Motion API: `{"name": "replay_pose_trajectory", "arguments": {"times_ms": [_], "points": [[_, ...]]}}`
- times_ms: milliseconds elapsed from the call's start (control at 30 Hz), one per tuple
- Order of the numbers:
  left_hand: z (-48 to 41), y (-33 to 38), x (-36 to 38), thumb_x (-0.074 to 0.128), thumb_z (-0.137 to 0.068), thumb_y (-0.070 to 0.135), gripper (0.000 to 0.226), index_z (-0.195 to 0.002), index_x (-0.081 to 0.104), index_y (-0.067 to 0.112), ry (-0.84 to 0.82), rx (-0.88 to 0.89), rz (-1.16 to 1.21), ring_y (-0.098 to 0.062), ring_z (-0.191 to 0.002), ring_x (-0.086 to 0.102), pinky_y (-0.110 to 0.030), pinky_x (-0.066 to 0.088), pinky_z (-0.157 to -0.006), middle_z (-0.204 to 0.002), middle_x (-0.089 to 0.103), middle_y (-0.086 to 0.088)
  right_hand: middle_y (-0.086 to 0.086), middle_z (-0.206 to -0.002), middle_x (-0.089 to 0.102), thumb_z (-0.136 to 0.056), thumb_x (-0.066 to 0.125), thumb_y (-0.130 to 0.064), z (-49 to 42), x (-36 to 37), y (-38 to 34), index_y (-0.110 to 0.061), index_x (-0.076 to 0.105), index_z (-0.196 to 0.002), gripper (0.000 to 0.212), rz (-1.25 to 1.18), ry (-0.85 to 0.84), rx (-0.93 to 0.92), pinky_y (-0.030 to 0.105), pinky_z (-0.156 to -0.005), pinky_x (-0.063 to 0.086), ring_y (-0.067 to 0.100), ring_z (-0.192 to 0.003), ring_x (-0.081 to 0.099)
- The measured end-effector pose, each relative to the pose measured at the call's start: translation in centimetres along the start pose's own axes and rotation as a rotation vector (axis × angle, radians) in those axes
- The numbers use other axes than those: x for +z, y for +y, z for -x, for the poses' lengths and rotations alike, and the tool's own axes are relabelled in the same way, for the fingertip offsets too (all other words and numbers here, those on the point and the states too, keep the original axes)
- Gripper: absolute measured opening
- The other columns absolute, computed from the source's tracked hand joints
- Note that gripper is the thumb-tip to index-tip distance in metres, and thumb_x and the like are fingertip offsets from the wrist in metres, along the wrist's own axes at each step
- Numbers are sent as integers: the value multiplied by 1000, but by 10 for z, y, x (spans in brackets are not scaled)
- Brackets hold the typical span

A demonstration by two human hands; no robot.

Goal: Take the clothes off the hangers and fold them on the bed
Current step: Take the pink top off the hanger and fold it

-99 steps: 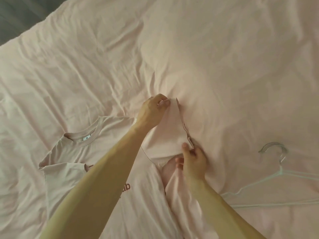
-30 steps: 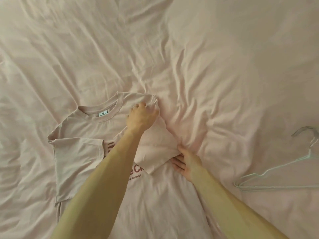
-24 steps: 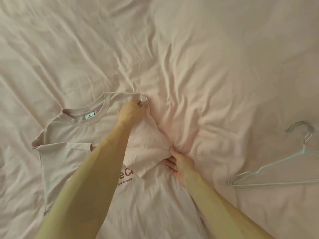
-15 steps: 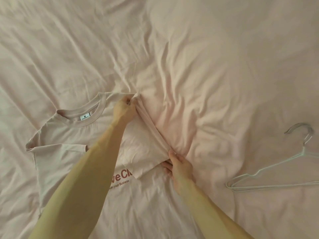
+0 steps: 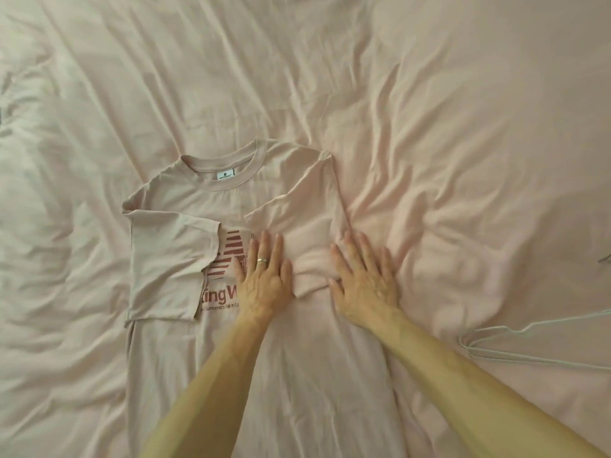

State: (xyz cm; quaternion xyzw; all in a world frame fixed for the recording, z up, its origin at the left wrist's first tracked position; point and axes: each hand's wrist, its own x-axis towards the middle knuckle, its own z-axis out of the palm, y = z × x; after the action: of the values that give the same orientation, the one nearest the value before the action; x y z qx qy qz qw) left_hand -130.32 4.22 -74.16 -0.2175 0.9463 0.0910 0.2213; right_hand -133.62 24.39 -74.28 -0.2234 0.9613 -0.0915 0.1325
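Nearest the person, the long body of the shirt [image 5: 297,375] lies face up and unfolded on the bed [image 5: 429,110], hem toward the person, so the lengthwise folds are probably yet to come. Off to the right the bare hanger [image 5: 529,345] lies on the sheet, well apart from the shirt, set aside where it will not catch the cloth. Further up, both hands lie flat with straight, spread fingers and grip nothing. The left hand [image 5: 264,282], with a ring [image 5: 262,260] on one finger, presses on the chest and covers part of the red print [image 5: 228,259]. The right hand [image 5: 365,282] presses on the right side of the shirt, by its edge. Between them lies the lower end of the right sleeve [image 5: 307,226], turned in over the chest; the flat palms seem meant to smooth that fold and hold it down. The left sleeve [image 5: 168,259] is also folded inward, so the shirt makes a narrow strip. Beyond, the collar [image 5: 224,190] points away from the person, and then comes only wrinkled sheet.
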Motion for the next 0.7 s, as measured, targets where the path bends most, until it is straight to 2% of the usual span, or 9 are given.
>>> {"name": "replay_pose_trajectory", "arguments": {"times_ms": [67, 167, 267, 333, 467, 600, 700], "points": [[17, -11, -2, 14, -104, 49, 56, -158, 2, 41, 1, -43, 16, -12, -153, -12, -50, -8, -122, -167, -7, 9, 9, -165, 19, -89, 38, -47, 12, -1, 0, -14, 38, -153, 72, 33, -18, -5, 61, -119, 15, 28, -154, 11], [54, -33, -1, 18, -102, 51, 57, -158, 12, 41, 56, -108, 59, -14, -154, -6, -48, -6, -122, -168, 3, 6, 15, -164, 20, -91, 36, -51, 37, -3, -10, -10, 36, -153, 75, 17, -37, 42, 55, -121, 13, 31, -154, 9], [107, -66, 11, 24, -103, 50, 57, -158, 8, 43, 32, -200, 92, -18, -154, -5, -50, -2, -123, -168, 1, 3, 19, -162, 23, -90, 39, -51, 73, 4, -20, -11, 40, -151, 73, -73, -76, 91, 54, -118, 25, 33, -152, 14], [151, -92, 21, 28, -103, 48, 59, -158, 8, 42, 0, -277, 149, -18, -154, -7, -52, -2, -123, -168, 0, 2, 23, -158, 28, -87, 43, -47, 101, 9, -26, -10, 44, -147, 71, -104, -70, 105, 54, -115, 30, 37, -148, 22], [228, -145, 39, 28, -102, 53, 61, -158, 6, 42, -18, -418, 158, -20, -155, -4, -52, 1, -123, -168, 2, 3, 22, -158, 26, -89, 62, -33, 146, 17, -33, -11, 39, -147, 67, -225, -91, 203, 52, -115, 29, 39, -144, 26], [280, -189, 55, 36, -98, 62, 67, -158, 17, 38, 46, -512, 200, -29, -152, 15, -50, 14, -120, -167, 14, -3, 26, -144, 41, -89, 63, -29, 187, 18, -42, -3, 39, -146, 67, -360, -41, 327, 53, -105, 42, 44, -129, 44], [311, -215, 72, 51, -95, 56, 73, -156, 26, 24, 122, -597, 331, -39, -141, 34, -51, 29, -114, -158, 30, -16, 22, -137, 48, -93, 64, -30, 222, 17, -50, -3, 36, -144, 65, -497, -68, 570, 48, -99, 44, 40, -121, 51]]}}
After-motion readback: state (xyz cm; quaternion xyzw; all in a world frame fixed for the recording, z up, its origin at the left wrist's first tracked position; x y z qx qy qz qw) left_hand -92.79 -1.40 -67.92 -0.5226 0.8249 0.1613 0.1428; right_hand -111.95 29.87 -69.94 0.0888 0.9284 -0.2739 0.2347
